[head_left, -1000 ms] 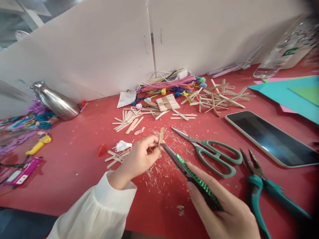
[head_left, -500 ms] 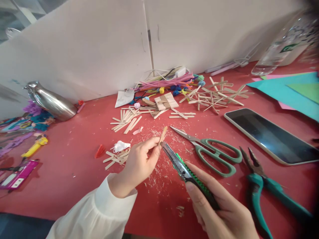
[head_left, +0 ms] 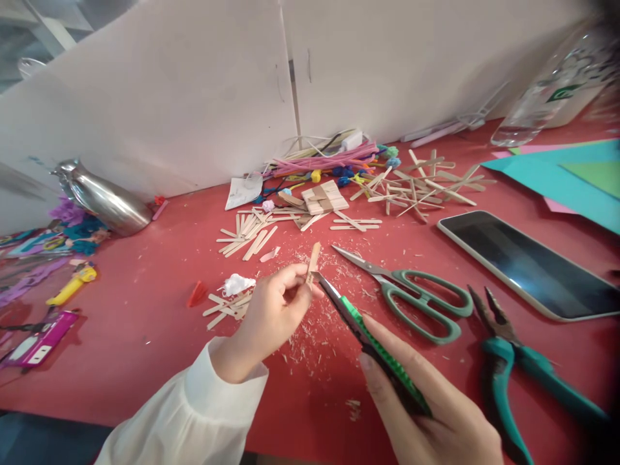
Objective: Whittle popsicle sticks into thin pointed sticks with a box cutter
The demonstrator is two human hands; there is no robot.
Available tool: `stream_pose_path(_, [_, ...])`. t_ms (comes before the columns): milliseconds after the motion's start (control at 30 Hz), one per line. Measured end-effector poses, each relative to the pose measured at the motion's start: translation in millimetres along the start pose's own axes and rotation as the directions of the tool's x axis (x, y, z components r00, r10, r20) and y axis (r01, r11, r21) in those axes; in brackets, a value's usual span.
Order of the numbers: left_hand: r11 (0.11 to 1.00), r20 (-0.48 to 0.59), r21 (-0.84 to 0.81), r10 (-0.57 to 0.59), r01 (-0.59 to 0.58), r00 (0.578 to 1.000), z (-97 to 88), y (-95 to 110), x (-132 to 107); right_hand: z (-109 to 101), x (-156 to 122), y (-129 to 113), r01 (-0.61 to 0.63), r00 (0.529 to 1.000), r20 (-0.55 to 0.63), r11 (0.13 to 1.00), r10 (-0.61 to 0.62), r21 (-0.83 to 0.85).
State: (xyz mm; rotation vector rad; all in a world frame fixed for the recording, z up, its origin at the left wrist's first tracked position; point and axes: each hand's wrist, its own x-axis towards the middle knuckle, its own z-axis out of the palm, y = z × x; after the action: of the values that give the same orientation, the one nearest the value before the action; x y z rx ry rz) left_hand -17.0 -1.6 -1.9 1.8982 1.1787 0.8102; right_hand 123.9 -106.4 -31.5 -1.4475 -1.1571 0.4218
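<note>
Between thumb and fingers, my left hand (head_left: 274, 316) pinches a short wooden craft stick (head_left: 314, 257) that points up and away from me. My right hand (head_left: 431, 413) is wrapped round a green and black utility knife (head_left: 375, 345). Its blade is out, and the tip meets the stick just above my left fingertips. Pale wood shavings (head_left: 310, 342) lie scattered under and around both hands. Green-handled scissors (head_left: 421, 294) rest beyond my right hand, and teal-handled pliers (head_left: 508, 355) lie to its right.
Several craft sticks (head_left: 247, 232) and a small stick panel (head_left: 323, 197) lie ahead. A phone (head_left: 527, 265) sits at right, near coloured paper (head_left: 557, 171) and a plastic bottle (head_left: 537, 103). At left are a metal jug (head_left: 104, 197) and a yellow tool (head_left: 72, 284). A white partition (head_left: 194, 97) closes the back.
The knife has rolled in my right hand, showing more of its green edge and less of its flat side. The stick stands more upright, slightly left of before.
</note>
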Motion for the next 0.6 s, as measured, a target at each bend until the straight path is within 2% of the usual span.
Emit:
stream_pose_path(367, [0.999, -0.038, 0.039, 0.029, -0.028, 0.999, 2.2, 4.2, -1.0, -0.1, -2.2, -3.6, -0.08, 0.996, -0.023, 0.996, 0.081, 0.043])
stream_pose_path(500, [0.987, -0.048, 0.146, 0.082, -0.074, 0.995, 1.9, 6.9, -0.6, 0.9, -4.1, -5.2, -0.138, 0.99, -0.012, 0.987, 0.139, 0.084])
stream_pose_path(600, [0.945, -0.066, 0.292, 0.174, -0.148, 0.983, 2.0, 8.9, -0.8, 0.7, -6.0, -6.1, -0.209, 0.978, 0.003, 0.968, 0.211, 0.135])
